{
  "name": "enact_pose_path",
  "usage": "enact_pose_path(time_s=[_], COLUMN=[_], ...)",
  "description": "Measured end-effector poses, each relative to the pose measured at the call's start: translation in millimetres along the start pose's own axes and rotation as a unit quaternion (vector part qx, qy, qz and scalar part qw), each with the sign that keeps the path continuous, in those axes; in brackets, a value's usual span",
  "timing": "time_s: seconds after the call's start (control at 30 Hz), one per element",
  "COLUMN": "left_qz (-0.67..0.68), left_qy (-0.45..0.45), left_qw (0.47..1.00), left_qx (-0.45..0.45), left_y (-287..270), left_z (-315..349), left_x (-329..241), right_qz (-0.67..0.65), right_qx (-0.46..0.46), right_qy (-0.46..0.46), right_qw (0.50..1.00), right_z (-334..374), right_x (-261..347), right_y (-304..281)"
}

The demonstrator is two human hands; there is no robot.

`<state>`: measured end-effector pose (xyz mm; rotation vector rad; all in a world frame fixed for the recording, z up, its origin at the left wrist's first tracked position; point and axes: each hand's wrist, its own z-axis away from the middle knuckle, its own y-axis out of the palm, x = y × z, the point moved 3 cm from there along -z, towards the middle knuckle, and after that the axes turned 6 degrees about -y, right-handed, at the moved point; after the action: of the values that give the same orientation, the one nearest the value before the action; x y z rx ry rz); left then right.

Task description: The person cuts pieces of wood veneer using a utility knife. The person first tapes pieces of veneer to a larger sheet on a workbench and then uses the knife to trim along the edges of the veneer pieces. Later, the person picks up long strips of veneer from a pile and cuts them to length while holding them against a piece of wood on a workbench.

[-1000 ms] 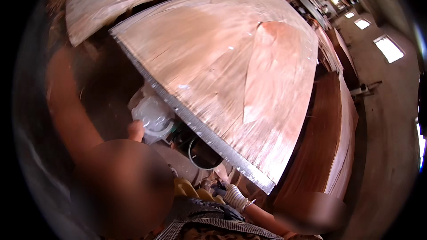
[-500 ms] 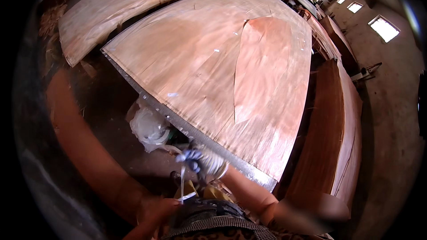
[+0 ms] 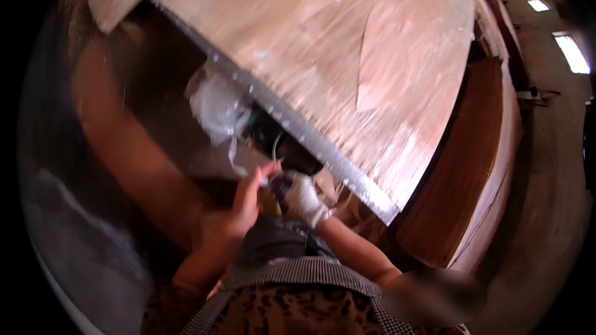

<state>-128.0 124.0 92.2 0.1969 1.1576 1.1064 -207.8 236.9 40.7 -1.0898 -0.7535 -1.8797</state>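
My bare left hand [image 3: 248,197] and my gloved right hand [image 3: 301,197] meet in front of my waist, below the near edge of a large table. The glove is whitish with dark fingertips. A thin white strip of tape [image 3: 233,154] runs down from a clear plastic bag [image 3: 217,108] to my left fingers, which close on it. My right fingers are curled against the strip's end, blurred and partly hidden. Another thin, pale curved strip [image 3: 275,144] rises just above the hands.
Wood veneer [image 3: 310,43] covers the table, with a separate reddish veneer piece [image 3: 400,43] on top. A worn metal edge strip [image 3: 288,118] borders its near side. To the right stands a stack of veneer sheets [image 3: 459,180]. Scraps [image 3: 357,211] lie below the table corner.
My view has tilted down, so the table sits higher. My right hand has drawn back from beside the table edge, and my left hand has come up to meet it at the strip.
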Motion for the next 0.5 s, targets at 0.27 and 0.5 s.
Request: enact_pose_path(time_s=[0.27, 0.5], left_qz=[-0.481, -0.87], left_qy=[-0.178, 0.221], left_qw=[0.825, 0.439], left_qx=[0.237, 0.031], left_y=[-49, 7], left_z=[-48, -105], left_x=[44, 90], right_qz=[-0.207, 0.217], right_qx=[-0.106, -0.299], right_qy=[0.178, 0.084], right_qw=[0.956, 0.926], right_z=[-20, -55], right_x=[33, -88], right_y=[-36, -121])
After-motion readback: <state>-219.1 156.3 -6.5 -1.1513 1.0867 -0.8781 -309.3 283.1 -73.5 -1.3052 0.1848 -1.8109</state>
